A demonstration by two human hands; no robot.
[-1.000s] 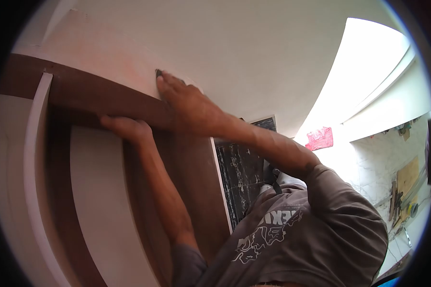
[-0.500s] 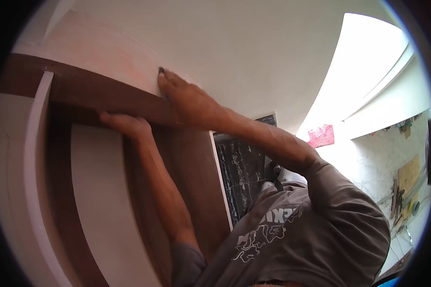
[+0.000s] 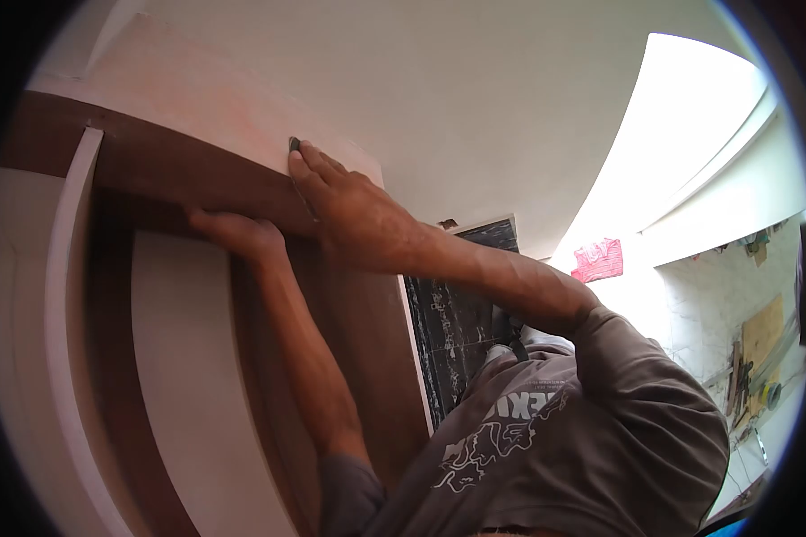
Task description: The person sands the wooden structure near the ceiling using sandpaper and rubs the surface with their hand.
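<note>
My right hand (image 3: 358, 210) lies against the pinkish white top panel (image 3: 215, 85) of a brown cabinet. Under its fingertips it presses a small dark flat piece (image 3: 295, 144), mostly covered, whose kind I cannot make out. The hand's lower side overlaps the brown front edge (image 3: 179, 161) of that cabinet. My left hand (image 3: 242, 237) reaches up to the underside of this edge, fingers stretched out and touching or very near it. Its fingertips are partly in shadow.
A pale upright divider (image 3: 72, 295) and pale panels stand inside the cabinet. Beyond it is a black marbled surface (image 3: 452, 322). Pink cloth (image 3: 597, 259) lies by a bright opening (image 3: 681, 116). On the floor at right are a board (image 3: 763, 331), a roll of tape (image 3: 770, 394) and scraps.
My right hand has slid a little down and to the left in the picture along the panel, with the dark piece under its fingers. My left hand has hardly moved.
</note>
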